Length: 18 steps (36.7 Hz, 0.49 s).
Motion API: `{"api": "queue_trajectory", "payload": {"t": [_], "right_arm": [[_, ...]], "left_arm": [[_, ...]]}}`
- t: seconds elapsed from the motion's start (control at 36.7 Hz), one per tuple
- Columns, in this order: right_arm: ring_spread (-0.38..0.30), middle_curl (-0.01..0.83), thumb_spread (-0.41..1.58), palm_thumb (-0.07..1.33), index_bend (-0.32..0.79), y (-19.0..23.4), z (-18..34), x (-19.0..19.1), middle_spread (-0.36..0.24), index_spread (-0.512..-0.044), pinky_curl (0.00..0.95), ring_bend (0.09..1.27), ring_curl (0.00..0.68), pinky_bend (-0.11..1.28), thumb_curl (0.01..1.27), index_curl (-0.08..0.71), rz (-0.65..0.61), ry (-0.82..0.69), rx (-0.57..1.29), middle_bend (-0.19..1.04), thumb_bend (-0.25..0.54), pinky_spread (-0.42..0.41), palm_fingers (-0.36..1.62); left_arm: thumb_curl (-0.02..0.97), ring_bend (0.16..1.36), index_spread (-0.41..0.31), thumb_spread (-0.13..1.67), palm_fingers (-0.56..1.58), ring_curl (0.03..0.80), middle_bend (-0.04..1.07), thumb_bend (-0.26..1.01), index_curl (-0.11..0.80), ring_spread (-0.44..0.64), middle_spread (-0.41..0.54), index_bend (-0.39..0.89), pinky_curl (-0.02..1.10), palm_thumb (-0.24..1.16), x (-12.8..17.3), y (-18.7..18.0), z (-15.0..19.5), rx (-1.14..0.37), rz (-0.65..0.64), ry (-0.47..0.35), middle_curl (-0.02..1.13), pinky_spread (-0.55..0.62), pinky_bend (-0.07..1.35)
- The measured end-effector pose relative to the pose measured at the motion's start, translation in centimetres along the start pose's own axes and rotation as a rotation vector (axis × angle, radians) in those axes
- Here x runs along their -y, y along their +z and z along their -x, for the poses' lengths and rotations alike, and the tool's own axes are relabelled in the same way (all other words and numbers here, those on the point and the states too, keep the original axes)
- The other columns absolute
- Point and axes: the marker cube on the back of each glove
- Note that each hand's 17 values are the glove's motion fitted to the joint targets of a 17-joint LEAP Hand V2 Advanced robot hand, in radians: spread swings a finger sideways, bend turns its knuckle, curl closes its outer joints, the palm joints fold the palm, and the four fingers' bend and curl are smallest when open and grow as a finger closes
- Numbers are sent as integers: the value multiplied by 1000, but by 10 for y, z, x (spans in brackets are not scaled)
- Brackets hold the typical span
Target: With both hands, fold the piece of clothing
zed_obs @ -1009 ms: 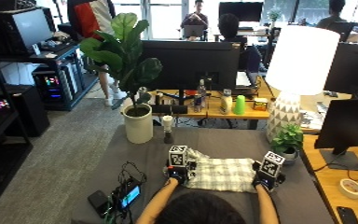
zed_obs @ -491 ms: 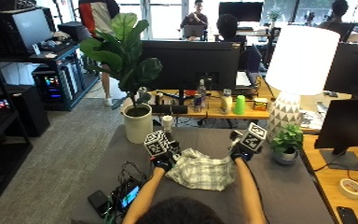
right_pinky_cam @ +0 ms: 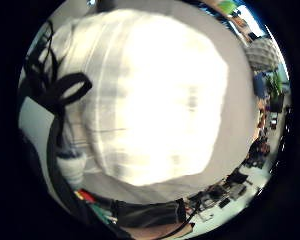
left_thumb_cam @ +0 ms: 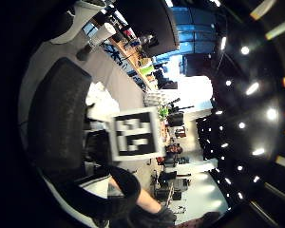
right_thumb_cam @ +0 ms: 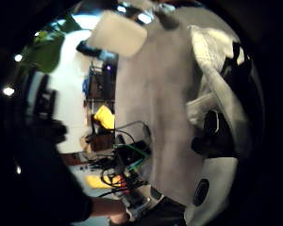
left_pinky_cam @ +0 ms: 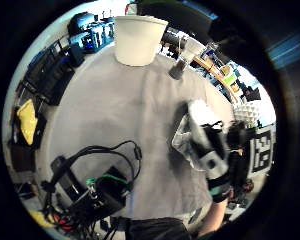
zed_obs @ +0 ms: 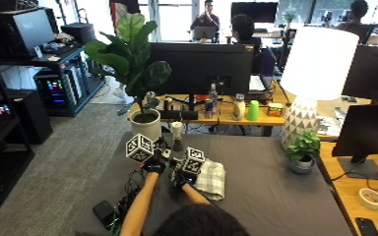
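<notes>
We see the checked garment (zed_obs: 210, 179) bunched near the table's (zed_obs: 274, 196) left edge; both hands (zed_obs: 171, 169) meet there, apparently carrying one side across; their fingers we cannot tell.

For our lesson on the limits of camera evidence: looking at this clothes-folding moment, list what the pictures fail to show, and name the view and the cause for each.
- Right hand, outside view: its marker cube covers the fingers, so the grip cannot be told.
- Left hand, outside view: too small to read its fingers.
- Checked garment, right little finger side palm view: washed out by glare, so folds are unreadable.
- Garment's near-left part, outside view: hidden by the forearms.
</notes>
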Motion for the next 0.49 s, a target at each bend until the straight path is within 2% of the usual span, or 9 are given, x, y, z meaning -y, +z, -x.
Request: {"api": "queue_trajectory", "payload": {"t": [0.08, 0.14, 0.19, 0.25, 0.33, 0.49], "right_arm": [[-208, 526, 643, 1012, 84, 30, 29, -9, -123, -195, 475, 687, 489, 752, 598, 287, 116, -174, 223, 385, -38, -266, 1123], [-196, 511, 700, 988, 49, 35, 36, -15, -106, -193, 473, 681, 486, 764, 592, 270, 170, -183, 314, 335, -37, -267, 1057], [-183, 504, 783, 975, 32, 29, 33, -16, -93, -186, 466, 683, 482, 762, 584, 254, 169, -134, 349, 311, -26, -264, 1049], [-169, 498, 871, 961, 35, 10, 23, -12, -76, -178, 458, 677, 476, 735, 575, 243, 108, -65, 330, 300, -17, -233, 1023], [-150, 495, 954, 949, 62, -42, -1, -9, -62, -173, 446, 663, 470, 688, 564, 238, -7, 7, 246, 301, -12, -194, 1016], [-135, 488, 1052, 954, 84, -135, -62, -16, -51, -167, 419, 628, 450, 625, 556, 231, -105, 85, 173, 290, -5, -159, 1057]], "left_arm": [[168, 502, -50, 1463, 411, 328, 162, 1, 397, 145, 79, 199, 354, 133, 3, -7, 12, -30, -10, -1, 292, 147, 289], [164, 500, -47, 1458, 417, 326, 157, -10, 401, 144, 79, 196, 353, 118, 3, -12, 19, -38, -16, -12, 292, 146, 282], [162, 497, -46, 1459, 420, 325, 154, -9, 404, 144, 78, 192, 351, 113, 0, -17, 24, -43, -20, -30, 292, 144, 277], [158, 493, -46, 1453, 423, 325, 154, -12, 407, 144, 78, 191, 350, 101, -2, -24, 29, -42, -30, -50, 292, 148, 273], [156, 489, -49, 1447, 439, 323, 158, -12, 408, 143, 78, 184, 350, 87, -5, -31, 37, -19, -45, -78, 292, 149, 268], [154, 486, -46, 1436, 448, 323, 153, -10, 411, 145, 78, 178, 351, 72, -1, -34, 45, 37, -39, -104, 292, 149, 265]]}}
